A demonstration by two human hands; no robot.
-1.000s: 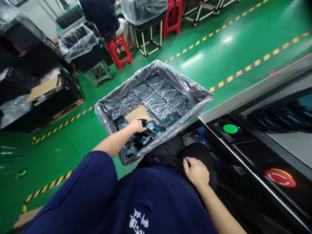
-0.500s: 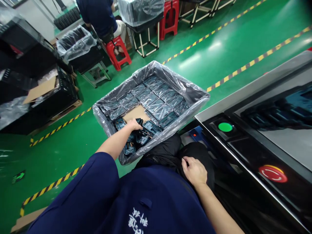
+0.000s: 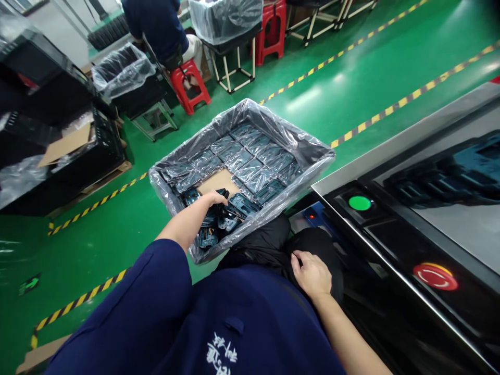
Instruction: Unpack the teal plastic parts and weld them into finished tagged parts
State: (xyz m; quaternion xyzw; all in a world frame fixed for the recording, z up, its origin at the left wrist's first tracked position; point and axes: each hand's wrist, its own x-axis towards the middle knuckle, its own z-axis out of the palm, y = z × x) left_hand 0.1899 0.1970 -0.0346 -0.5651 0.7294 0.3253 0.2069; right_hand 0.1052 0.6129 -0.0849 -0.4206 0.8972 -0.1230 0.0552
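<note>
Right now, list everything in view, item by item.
Plastic-lined bin: one, clear liner, centre.
Flat packed panels: many, dark teal, in rows in the bin.
Loose dark parts: several, dark teal and black, at the bin's near end.
Cardboard sheet: one, brown, in the bin.
Machine console: one, black and steel, right.
Round button: one, green, on the console.
Stop button: one, red, on the console.
Lined bins: two, clear liners, on stands, far left and top.
Stools: two, red, far.
Co-worker: one, seated, dark blue top, far.
Floor: green, yellow-and-black tape lines.
Black cloth: one bundle, below the bin.
Left hand: one, in the bin, on a dark part.
Right hand: one, on the black cloth.
</note>
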